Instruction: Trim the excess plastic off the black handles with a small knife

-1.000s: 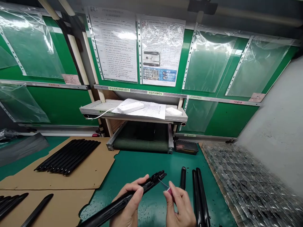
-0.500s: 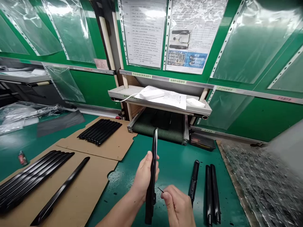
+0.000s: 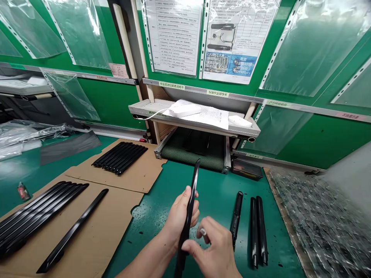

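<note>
My left hand (image 3: 176, 218) is wrapped around a long, glossy black plastic strip (image 3: 195, 185), held tilted above the green table. My right hand (image 3: 216, 245) is at the strip's lower part, its thumb against the side and its fingers curled. Between those fingers shows the pale end of a small tool (image 3: 203, 232); the rest of it is hidden. To the right of my hands lie a black piece with an uneven face (image 3: 237, 218) and a pair of smooth black strips (image 3: 258, 231).
Cardboard sheets (image 3: 124, 208) on the left carry several black strips (image 3: 43, 212). Ahead, a conveyor belt (image 3: 191, 156) runs under a shelf (image 3: 243, 131) with papers. A clear plastic tray stack (image 3: 321, 220) stands at right, a dark box (image 3: 247, 168) beside the belt.
The strip has tilted, its top leaning further right. My right hand has moved up against it, thumb now touching; the thin dark point that stuck out of its fingers no longer shows.
</note>
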A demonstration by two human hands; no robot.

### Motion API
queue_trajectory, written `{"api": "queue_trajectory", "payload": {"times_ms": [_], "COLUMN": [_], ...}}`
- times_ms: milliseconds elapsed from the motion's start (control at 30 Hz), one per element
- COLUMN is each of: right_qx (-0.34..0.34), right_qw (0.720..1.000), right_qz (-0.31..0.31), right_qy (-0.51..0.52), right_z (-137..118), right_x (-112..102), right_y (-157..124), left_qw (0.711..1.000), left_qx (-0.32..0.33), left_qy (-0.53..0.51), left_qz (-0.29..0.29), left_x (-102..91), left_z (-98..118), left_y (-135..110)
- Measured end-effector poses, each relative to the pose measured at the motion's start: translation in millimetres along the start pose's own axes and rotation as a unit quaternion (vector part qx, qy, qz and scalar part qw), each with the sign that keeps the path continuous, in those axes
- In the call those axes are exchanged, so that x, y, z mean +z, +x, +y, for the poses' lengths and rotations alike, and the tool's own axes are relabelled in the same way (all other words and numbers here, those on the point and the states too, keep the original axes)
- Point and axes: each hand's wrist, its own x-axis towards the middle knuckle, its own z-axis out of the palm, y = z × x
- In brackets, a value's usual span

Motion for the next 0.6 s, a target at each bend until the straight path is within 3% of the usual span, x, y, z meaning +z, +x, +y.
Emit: {"api": "queue_trajectory", "payload": {"times_ms": [100, 167, 267, 367, 600], "right_qx": [0.099, 0.128, 0.122, 0.108, 0.018], "right_qw": [0.993, 0.985, 0.976, 0.971, 0.976], "right_qz": [0.005, 0.005, 0.023, 0.080, 0.170], "right_qy": [0.066, 0.117, 0.176, 0.198, 0.133], "right_z": [3, 4, 5, 5, 17], "right_x": [-10, -13, -9, 1, 6], "right_y": [7, 5, -8, -24, -22], "left_qw": [1.000, 1.000, 1.000, 1.000, 1.000], "left_qx": [-0.001, 0.009, 0.015, 0.010, -0.008], "left_qy": [-0.008, -0.007, -0.003, -0.003, 0.001], "left_qz": [-0.014, -0.016, -0.013, -0.005, -0.006], "left_x": [1.6, 1.0, -1.7, -1.9, 7.1], "left_z": [1, 2, 1, -2, -6], "left_y": [1, 3, 7, 9, 5]}}
